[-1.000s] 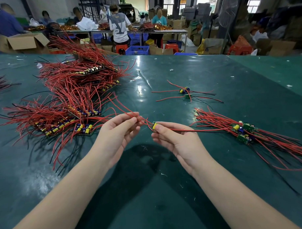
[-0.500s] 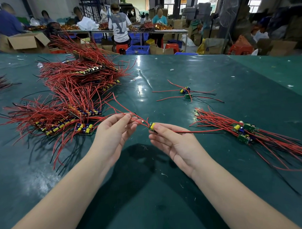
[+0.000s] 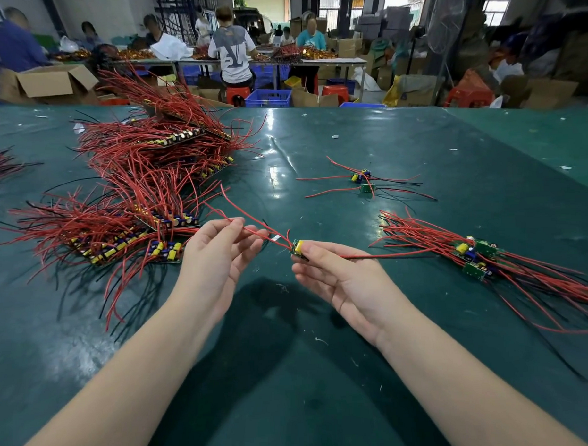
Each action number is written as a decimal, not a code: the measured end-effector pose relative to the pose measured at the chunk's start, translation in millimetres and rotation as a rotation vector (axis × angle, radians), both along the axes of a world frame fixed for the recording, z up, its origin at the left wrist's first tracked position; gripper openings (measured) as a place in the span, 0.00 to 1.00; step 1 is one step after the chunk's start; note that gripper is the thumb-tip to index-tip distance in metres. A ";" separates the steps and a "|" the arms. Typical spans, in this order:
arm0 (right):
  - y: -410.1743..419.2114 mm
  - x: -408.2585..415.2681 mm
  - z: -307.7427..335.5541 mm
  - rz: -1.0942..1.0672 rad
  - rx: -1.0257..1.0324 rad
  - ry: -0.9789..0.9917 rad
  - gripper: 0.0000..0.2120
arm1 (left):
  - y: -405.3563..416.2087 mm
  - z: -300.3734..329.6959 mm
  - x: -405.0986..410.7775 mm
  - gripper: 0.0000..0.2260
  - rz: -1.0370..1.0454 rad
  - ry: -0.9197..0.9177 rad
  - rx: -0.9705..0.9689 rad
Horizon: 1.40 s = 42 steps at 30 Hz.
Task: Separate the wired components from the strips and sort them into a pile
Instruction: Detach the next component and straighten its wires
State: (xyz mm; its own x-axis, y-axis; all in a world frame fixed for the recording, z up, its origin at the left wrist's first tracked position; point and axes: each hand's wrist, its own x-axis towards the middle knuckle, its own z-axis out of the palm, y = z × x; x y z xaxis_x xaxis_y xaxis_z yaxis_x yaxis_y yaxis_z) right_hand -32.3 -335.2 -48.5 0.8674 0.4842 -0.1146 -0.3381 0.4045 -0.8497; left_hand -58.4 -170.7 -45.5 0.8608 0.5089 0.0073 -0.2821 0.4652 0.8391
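Right hand (image 3: 341,278) pinches the light, rigid component (image 3: 297,248); left hand (image 3: 217,255) pinches its limp red wires (image 3: 249,229). Grip the board edges.

Green table (image 3: 325,405) under wired strips (image 3: 128,202), component pile (image 3: 477,259)

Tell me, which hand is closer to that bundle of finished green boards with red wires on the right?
The right hand. It holds a small board just left of the sorted pile, while the left hand pinches a red wire farther left.
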 end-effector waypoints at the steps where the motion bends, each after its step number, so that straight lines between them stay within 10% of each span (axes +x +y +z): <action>1: 0.0 -0.2 0.1 0.004 -0.003 -0.002 0.08 | 0.7 0.1 0.2 0.07 -0.010 -0.004 -0.013; 42: 1.6 -2.4 -0.5 0.055 -0.074 -0.075 0.07 | -2.0 1.0 -4.1 0.09 -0.099 -0.010 0.194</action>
